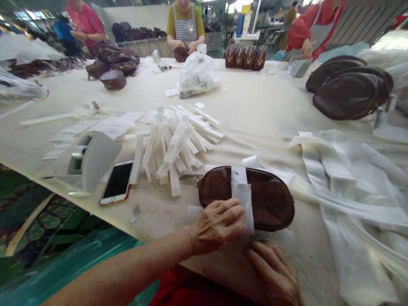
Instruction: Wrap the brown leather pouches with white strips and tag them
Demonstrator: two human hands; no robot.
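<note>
A dark brown oval zipped pouch (270, 199) lies on the table in front of me, its zipper pull at the left end. Around its middle runs a translucent white strip (239, 175). My left hand (219, 223) rests over the pouch's lower edge, its bent fingers closed on the lower part of that strip. Just below the pouch, my right hand (276, 272) has its fingers stretched towards the strip's lower end; its thumb is hidden, and I see nothing held in it.
Left of the pouch lie a heap of white strips (174, 140), a phone (117, 182) and a grey tape dispenser (95, 159). White sheeting (347, 182) covers the right side. Brown pouches (353, 93), upright bags (245, 56) and a plastic bag (197, 74) stand farther back. Several people work beyond.
</note>
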